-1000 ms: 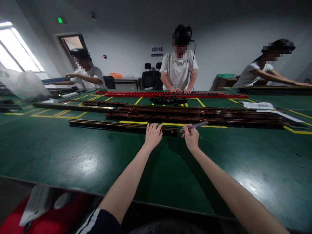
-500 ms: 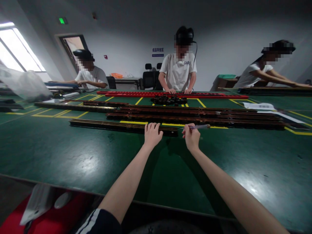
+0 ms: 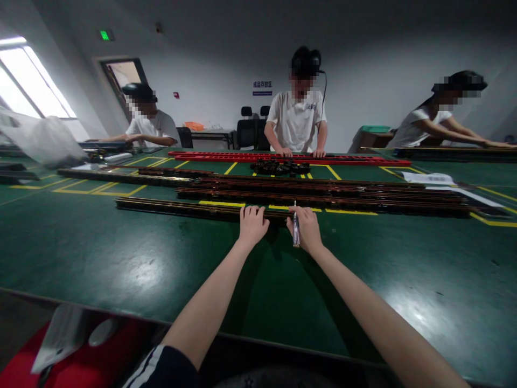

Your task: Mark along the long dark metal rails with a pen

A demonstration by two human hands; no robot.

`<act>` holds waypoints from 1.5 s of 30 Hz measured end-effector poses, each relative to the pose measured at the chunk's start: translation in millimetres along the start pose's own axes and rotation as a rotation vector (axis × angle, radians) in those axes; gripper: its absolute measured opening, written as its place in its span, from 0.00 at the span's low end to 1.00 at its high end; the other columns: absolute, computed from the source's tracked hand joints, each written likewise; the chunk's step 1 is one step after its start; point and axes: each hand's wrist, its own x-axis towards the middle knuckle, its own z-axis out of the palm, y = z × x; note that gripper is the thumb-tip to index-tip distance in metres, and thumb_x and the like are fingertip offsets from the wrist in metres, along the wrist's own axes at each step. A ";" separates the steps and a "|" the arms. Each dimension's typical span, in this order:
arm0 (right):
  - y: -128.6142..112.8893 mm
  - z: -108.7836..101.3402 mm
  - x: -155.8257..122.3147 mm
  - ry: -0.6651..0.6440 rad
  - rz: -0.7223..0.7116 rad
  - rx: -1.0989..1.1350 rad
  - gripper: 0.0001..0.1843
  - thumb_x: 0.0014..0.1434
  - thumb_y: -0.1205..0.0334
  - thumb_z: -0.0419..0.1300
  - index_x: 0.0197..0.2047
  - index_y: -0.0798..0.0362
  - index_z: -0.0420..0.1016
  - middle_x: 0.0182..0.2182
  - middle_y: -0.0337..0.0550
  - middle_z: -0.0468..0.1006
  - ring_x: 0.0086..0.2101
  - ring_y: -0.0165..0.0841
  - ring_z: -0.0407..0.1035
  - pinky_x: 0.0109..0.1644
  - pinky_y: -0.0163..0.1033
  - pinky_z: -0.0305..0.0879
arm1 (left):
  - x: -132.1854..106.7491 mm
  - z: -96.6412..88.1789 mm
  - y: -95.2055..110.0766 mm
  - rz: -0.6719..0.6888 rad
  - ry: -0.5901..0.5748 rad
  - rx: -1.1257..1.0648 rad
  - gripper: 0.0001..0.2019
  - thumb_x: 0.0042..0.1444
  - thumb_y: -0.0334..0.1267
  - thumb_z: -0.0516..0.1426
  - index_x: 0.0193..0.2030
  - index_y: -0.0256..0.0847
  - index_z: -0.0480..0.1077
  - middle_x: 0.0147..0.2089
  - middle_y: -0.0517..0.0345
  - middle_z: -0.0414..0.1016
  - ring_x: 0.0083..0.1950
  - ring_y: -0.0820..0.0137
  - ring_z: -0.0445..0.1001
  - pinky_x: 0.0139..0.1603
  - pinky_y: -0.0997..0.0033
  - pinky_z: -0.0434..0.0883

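Note:
A long dark metal rail (image 3: pixel 173 208) lies across the green table (image 3: pixel 133 258) in front of me. My left hand (image 3: pixel 252 225) is closed over it near its right end, fingers on the far side and thumb on the near side. At that end, my right hand (image 3: pixel 309 229) touches the rail with thumb and fingertips. It also holds a slim screwdriver (image 3: pixel 296 231) with a clear handle, the handle pointing toward me and the thin tip away. The rail's end is partly hidden by my right hand.
Behind the rail lies a wide bundle of similar dark rails (image 3: pixel 323 194). Farther back are a pile of small black parts (image 3: pixel 278 166) and a long red rack (image 3: pixel 355 159), where a co-worker (image 3: pixel 297 121) stands. Two other people work at the sides. Paper sheets (image 3: pixel 430 178) lie right.
My right hand has moved left onto the rail's end. The screwdriver has swung from pointing left at the rail to pointing away from me. My left hand stays in place.

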 end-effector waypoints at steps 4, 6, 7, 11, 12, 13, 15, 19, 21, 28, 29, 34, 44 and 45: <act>1.1 1.6 1.1 -0.055 0.011 -0.105 0.05 0.59 0.66 0.55 0.40 0.52 0.69 0.39 0.48 0.78 0.48 0.44 0.67 0.48 0.48 0.60 | -0.7 -1.6 0.1 0.017 -0.006 -0.005 0.19 0.61 0.37 0.50 0.57 0.38 0.69 0.55 0.46 0.72 0.59 0.56 0.66 0.68 0.49 0.56; 1.7 2.0 1.0 -0.084 0.022 -0.132 0.05 0.59 0.65 0.56 0.40 0.52 0.69 0.40 0.48 0.78 0.50 0.45 0.66 0.49 0.48 0.58 | -0.8 -1.9 -0.2 0.024 -0.011 -0.001 0.19 0.61 0.37 0.50 0.57 0.37 0.70 0.54 0.46 0.72 0.59 0.56 0.66 0.68 0.49 0.56; 2.0 2.4 0.8 -0.099 0.021 -0.143 0.05 0.59 0.65 0.56 0.40 0.52 0.69 0.41 0.48 0.78 0.50 0.45 0.65 0.49 0.48 0.57 | -0.8 -1.8 -0.4 0.028 -0.013 -0.001 0.19 0.61 0.37 0.50 0.57 0.37 0.70 0.54 0.46 0.72 0.59 0.56 0.67 0.67 0.49 0.57; 2.2 3.3 0.0 -0.154 0.004 -0.185 0.04 0.60 0.64 0.57 0.40 0.52 0.69 0.42 0.50 0.77 0.51 0.46 0.64 0.50 0.48 0.54 | -0.3 -1.1 -0.9 0.033 -0.006 -0.004 0.19 0.60 0.36 0.51 0.56 0.38 0.70 0.53 0.46 0.73 0.58 0.55 0.67 0.66 0.49 0.58; 1.8 3.0 -0.1 -0.162 0.002 -0.195 0.04 0.60 0.64 0.57 0.40 0.51 0.69 0.42 0.50 0.78 0.51 0.46 0.63 0.50 0.48 0.54 | -0.2 -1.0 -0.8 0.034 -0.004 -0.005 0.19 0.60 0.36 0.51 0.56 0.39 0.71 0.53 0.46 0.73 0.58 0.55 0.67 0.66 0.49 0.58; 1.3 2.4 0.0 -0.168 0.003 -0.204 0.04 0.60 0.64 0.56 0.40 0.51 0.69 0.41 0.49 0.78 0.51 0.46 0.63 0.50 0.48 0.53 | -0.2 -1.1 -0.7 0.037 -0.002 -0.007 0.18 0.60 0.36 0.51 0.56 0.39 0.71 0.53 0.47 0.73 0.57 0.55 0.67 0.66 0.49 0.59; -0.1 0.6 0.3 -0.174 0.009 -0.218 0.03 0.60 0.64 0.56 0.39 0.51 0.69 0.41 0.49 0.78 0.50 0.46 0.62 0.50 0.48 0.52 | -0.4 -1.3 -0.2 0.048 -0.001 -0.010 0.18 0.60 0.36 0.51 0.56 0.39 0.71 0.52 0.47 0.73 0.57 0.55 0.67 0.65 0.49 0.60; -3.0 -2.5 1.4 -0.191 0.037 -0.227 0.04 0.60 0.63 0.56 0.39 0.52 0.68 0.40 0.49 0.78 0.50 0.46 0.62 0.50 0.47 0.50 | -0.6 -1.8 0.6 0.066 -0.002 -0.021 0.19 0.59 0.36 0.52 0.56 0.37 0.71 0.52 0.46 0.73 0.57 0.54 0.67 0.64 0.49 0.61; -4.0 -2.3 1.9 -0.198 0.055 -0.231 0.05 0.58 0.63 0.56 0.39 0.52 0.68 0.40 0.48 0.77 0.50 0.45 0.62 0.50 0.47 0.49 | -0.4 -1.4 0.8 0.072 0.003 -0.028 0.19 0.59 0.36 0.52 0.56 0.36 0.71 0.52 0.45 0.73 0.57 0.54 0.67 0.64 0.50 0.61; -4.4 2.6 1.3 -0.183 0.146 -0.298 0.09 0.54 0.66 0.56 0.41 0.53 0.65 0.41 0.50 0.75 0.47 0.44 0.62 0.50 0.46 0.48 | 0.7 0.1 2.2 0.123 -0.008 -0.079 0.21 0.59 0.35 0.52 0.58 0.38 0.69 0.55 0.49 0.73 0.59 0.60 0.67 0.69 0.54 0.56; -4.7 2.7 1.1 -0.181 0.155 -0.309 0.09 0.54 0.66 0.56 0.41 0.53 0.65 0.41 0.50 0.75 0.48 0.44 0.62 0.50 0.46 0.48 | 0.7 -0.2 2.4 0.121 -0.009 -0.085 0.21 0.59 0.35 0.52 0.59 0.38 0.69 0.55 0.49 0.72 0.60 0.60 0.67 0.70 0.54 0.55; -8.3 3.0 -0.1 -0.207 0.182 -0.386 0.14 0.54 0.75 0.51 0.43 0.53 0.66 0.44 0.51 0.75 0.53 0.46 0.60 0.52 0.49 0.45 | 0.9 -0.8 1.7 0.096 -0.028 -0.090 0.21 0.59 0.35 0.51 0.59 0.37 0.68 0.57 0.47 0.71 0.62 0.60 0.65 0.72 0.52 0.51; -0.9 4.1 -2.5 -0.178 0.194 -0.321 0.19 0.51 0.77 0.48 0.45 0.53 0.65 0.45 0.54 0.75 0.54 0.46 0.62 0.54 0.51 0.45 | -0.2 1.7 -1.3 0.074 -0.020 -0.069 0.22 0.59 0.33 0.51 0.61 0.39 0.67 0.59 0.47 0.71 0.64 0.59 0.64 0.71 0.49 0.51; 0.5 4.4 -2.9 -0.168 0.175 -0.290 0.18 0.51 0.75 0.48 0.45 0.53 0.65 0.45 0.53 0.75 0.52 0.45 0.64 0.54 0.50 0.45 | -0.4 1.3 -1.2 0.072 -0.026 -0.065 0.22 0.59 0.33 0.51 0.61 0.39 0.66 0.59 0.47 0.70 0.64 0.59 0.64 0.71 0.49 0.51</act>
